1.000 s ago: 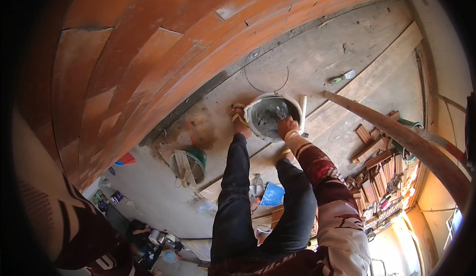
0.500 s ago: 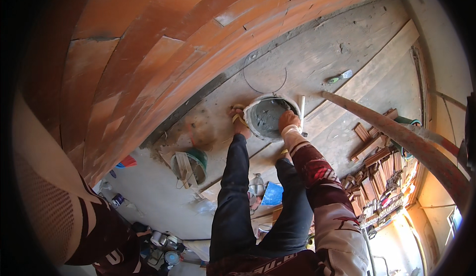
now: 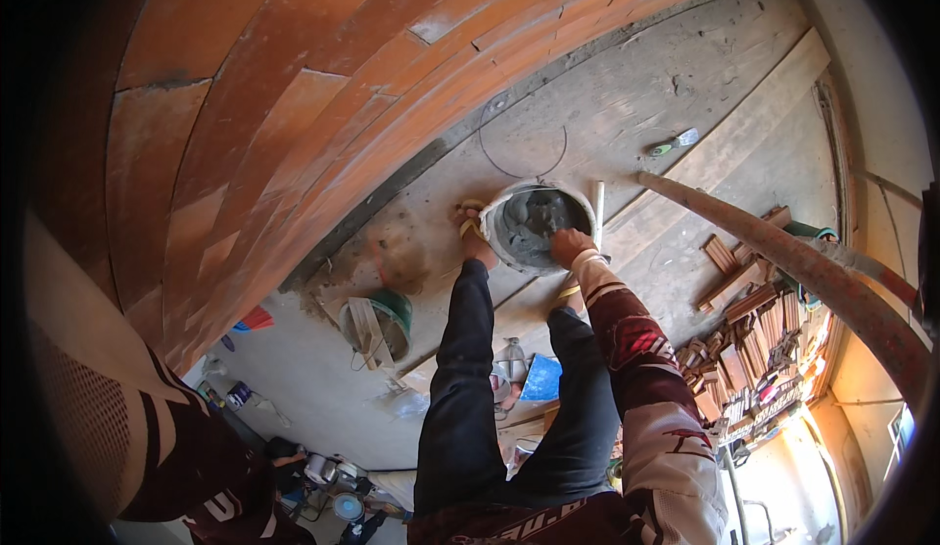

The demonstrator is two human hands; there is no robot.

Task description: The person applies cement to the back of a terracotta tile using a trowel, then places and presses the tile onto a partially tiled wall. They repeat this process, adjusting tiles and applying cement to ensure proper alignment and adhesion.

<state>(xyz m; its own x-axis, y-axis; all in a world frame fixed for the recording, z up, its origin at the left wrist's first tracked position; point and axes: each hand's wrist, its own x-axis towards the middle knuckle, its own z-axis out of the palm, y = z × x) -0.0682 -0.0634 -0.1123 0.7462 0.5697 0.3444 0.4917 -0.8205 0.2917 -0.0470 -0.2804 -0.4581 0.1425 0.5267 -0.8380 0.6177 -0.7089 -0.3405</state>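
Note:
A round bucket [image 3: 497, 238] stands on the floor between my feet, with wet grey mortar [image 3: 534, 214] inside. My right hand [image 3: 571, 246] is closed in a fist over the bucket's near right part, at the mortar. What its fingers hold is hidden by the hand itself. Along the left edge runs my left arm in a striped, mesh-panelled sleeve [image 3: 88, 418], bent close to the camera. My left hand is out of the picture.
Reddish-brown tiles [image 3: 284, 124] cover the wall at left. A green bucket [image 3: 394, 322] with wood strips sits left of my legs. A slanting pole [image 3: 783, 256] crosses the right side, near stacked tile pieces [image 3: 749, 344]. A scraper [image 3: 674, 142] lies beyond the mortar bucket.
My right hand has shifted slightly toward me, to the bucket's near rim. The mortar's surface looks more heaped and stirred up. My left sleeve has moved a little lower.

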